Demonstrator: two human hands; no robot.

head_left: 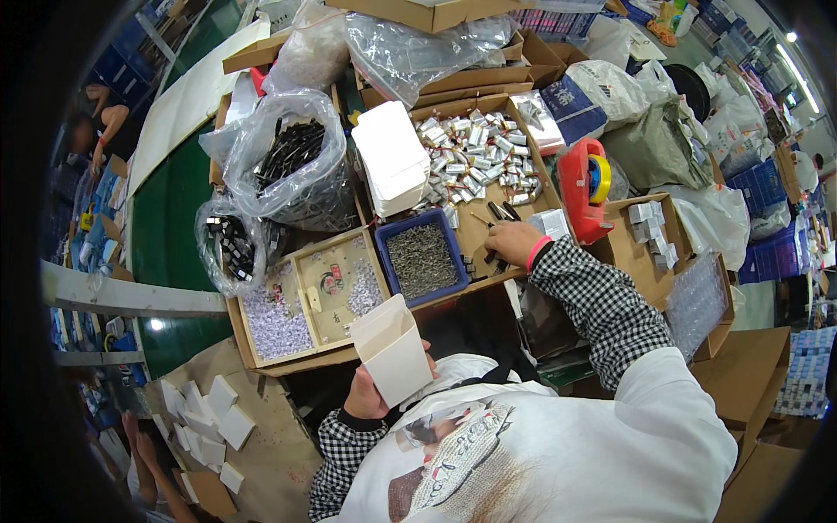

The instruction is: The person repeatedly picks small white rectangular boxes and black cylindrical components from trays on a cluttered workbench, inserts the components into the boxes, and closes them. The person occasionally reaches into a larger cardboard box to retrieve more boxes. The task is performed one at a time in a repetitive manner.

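Note:
My left hand [366,397] is wrapped round a small white box [392,349], whose top gapes and whose inside looks bare. To the right, my right hand [514,241] is down in a shallow cardboard tray [472,228]. Its fingers curl downward over small dark pieces by the tray's near edge; what they pinch, if anything, is hidden. Just beyond the fingers lie black-handled tools [501,210]. Farther back in the same tray is a heap of small silver cells with wires [479,148]. A blue bin [459,277] full of small metal screws stands left of my right hand.
A wooden divided tray [307,301] holds tiny pale parts. Behind it are clear bags of black pieces [296,152] and a stack of white cards [390,157]. A red tape dispenser [575,192] stands right. White boxes [205,418] lie lower left, near another person's arms [144,453].

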